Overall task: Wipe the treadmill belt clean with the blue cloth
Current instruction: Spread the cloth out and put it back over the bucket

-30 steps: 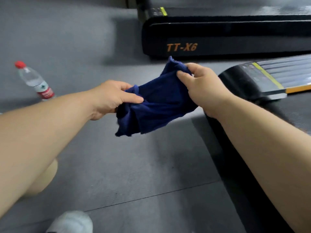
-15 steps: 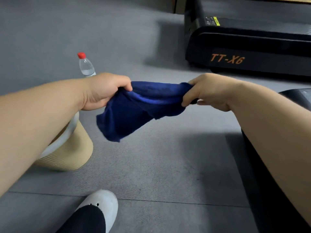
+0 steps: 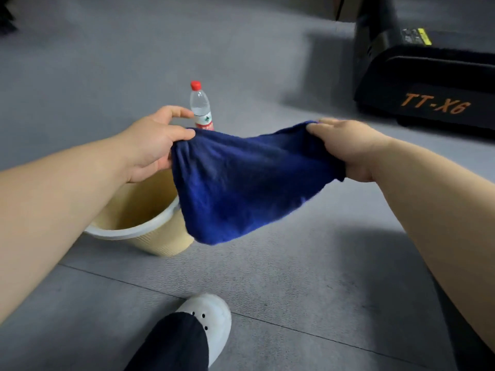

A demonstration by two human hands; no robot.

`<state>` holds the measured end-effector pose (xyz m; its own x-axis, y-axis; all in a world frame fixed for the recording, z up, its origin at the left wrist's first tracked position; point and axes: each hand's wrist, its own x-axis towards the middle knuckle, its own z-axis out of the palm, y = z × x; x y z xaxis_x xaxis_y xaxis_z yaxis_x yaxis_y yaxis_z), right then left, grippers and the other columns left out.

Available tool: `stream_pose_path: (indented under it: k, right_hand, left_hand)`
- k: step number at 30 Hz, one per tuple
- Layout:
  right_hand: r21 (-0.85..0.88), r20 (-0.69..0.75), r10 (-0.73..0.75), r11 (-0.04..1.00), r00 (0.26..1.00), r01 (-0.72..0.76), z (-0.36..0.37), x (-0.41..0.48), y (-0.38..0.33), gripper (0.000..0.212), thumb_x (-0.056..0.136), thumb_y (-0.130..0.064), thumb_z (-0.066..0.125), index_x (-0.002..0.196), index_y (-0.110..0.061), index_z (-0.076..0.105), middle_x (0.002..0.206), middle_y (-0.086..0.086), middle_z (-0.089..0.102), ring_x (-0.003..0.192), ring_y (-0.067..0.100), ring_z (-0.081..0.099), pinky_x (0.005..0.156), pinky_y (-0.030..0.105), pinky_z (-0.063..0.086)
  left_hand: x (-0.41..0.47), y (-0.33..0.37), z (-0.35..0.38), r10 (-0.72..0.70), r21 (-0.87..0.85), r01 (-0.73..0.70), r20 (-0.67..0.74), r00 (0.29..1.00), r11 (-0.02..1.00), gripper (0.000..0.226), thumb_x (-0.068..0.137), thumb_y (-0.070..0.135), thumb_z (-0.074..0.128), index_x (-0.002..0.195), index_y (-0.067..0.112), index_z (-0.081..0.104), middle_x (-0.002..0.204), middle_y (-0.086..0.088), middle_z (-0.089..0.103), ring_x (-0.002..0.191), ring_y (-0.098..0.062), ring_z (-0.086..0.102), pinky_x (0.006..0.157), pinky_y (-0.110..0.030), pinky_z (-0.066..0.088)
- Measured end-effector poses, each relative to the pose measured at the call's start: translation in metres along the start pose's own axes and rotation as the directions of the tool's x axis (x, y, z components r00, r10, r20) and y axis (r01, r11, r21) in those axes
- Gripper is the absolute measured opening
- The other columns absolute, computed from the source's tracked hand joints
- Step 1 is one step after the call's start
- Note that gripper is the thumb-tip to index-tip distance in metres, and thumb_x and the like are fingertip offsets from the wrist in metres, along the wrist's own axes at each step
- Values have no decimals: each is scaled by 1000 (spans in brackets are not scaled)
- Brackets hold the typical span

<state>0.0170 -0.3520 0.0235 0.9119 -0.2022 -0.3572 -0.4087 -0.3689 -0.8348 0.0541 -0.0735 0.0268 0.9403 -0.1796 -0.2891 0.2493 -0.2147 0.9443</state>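
Now my left hand and right hand each pinch the blue cloth, spread in the air over the right rim of the beige tub; a slack pinch could drop it in.

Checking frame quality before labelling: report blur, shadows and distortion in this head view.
Head view: motion blur smears the blue cloth and the right hand; the treadmill lettering is soft; a shadow darkens the floor beneath the right forearm; wide-angle stretch swells both forearms near the edges.
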Motion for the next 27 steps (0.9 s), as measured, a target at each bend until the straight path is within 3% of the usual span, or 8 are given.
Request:
stream_pose_path:
  k: [3, 7, 11, 15, 17, 20, 24, 27]
  right_hand:
    - [-90, 287, 171, 984, 943, -151, 11, 1, -21, 43, 83, -56, 59, 104, -20, 67, 100, 4, 72, 87, 23, 69, 75, 34, 56]
    - [-101, 764, 181, 982, 619, -163, 28, -3, -39, 30, 76, -9, 67, 105, -2, 68, 101, 13, 72, 91, 24, 70, 77, 27, 55]
    - [372, 598, -18, 892, 801, -257, 52, 13, -24, 13, 79, -14, 63, 75, -17, 75, 85, 2, 71, 89, 21, 62, 97, 37, 46]
    - [665, 514, -57, 657, 856, -356, 85, 16, -15, 47, 79, -33, 69, 116, -4, 62, 117, 14, 66, 105, 28, 64, 94, 49, 49]
    - [671, 577, -150, 647, 803, -362, 99, 17, -14, 77, 63, -19, 82, 131, -1, 49, 115, 16, 66, 98, 28, 67, 81, 43, 56]
    - [701, 445, -69, 648, 893, -299, 108, 23, -19, 86, 74, 12, 63, 145, -19, 27, 109, 19, 65, 76, 24, 71, 63, 32, 58]
    - [307, 287, -76, 951, 955, -17, 114, 30, -32, 50, 81, 10, 59, 127, -11, 57, 103, 15, 66, 88, 24, 67, 76, 28, 57]
    - [-260, 245, -223, 922, 944, 285, 115, 26, -50, 31, 82, -6, 60, 105, -23, 71, 93, 3, 69, 85, 21, 67, 77, 30, 57]
  left_hand:
    - [-7, 15, -25, 40, -91, -37, 25, 999, 995, 28, 97, 2, 38, 98, 20, 59, 83, -1, 69, 71, -13, 65, 60, -25, 55]
    - [-9, 34, -52, 100, -180, -112, -74, 992, 977, 30, 97, -1, 35, 97, 15, 60, 92, -7, 63, 79, -14, 65, 70, -25, 56]
    - [-13, 37, -73, 124, -186, -170, -233, 965, 968, 31, 96, -1, 36, 97, 19, 59, 83, -5, 60, 67, -13, 62, 62, -23, 53]
    - [-19, 22, -88, 89, -159, -148, -330, 940, 976, 31, 98, 1, 35, 95, 18, 60, 83, -2, 62, 68, -10, 62, 63, -23, 53]
    - [-22, 15, -97, 69, -177, -148, -389, 919, 973, 31, 99, 2, 35, 94, 17, 61, 88, -3, 63, 73, -9, 64, 62, -22, 54]
    - [-24, 6, -115, 31, -208, -145, -470, 882, 967, 30, 99, 0, 34, 93, 15, 60, 92, -5, 62, 78, -10, 65, 64, -20, 55]
    - [-26, -11, -133, 19, -143, -96, -466, 884, 985, 26, 99, 5, 41, 93, 19, 61, 91, -3, 62, 80, -10, 64, 64, -23, 55]
    - [-27, -22, -139, 45, 25, -37, -492, 869, 999, 23, 98, 12, 46, 89, 24, 63, 86, 2, 63, 78, -8, 61, 65, -23, 52]
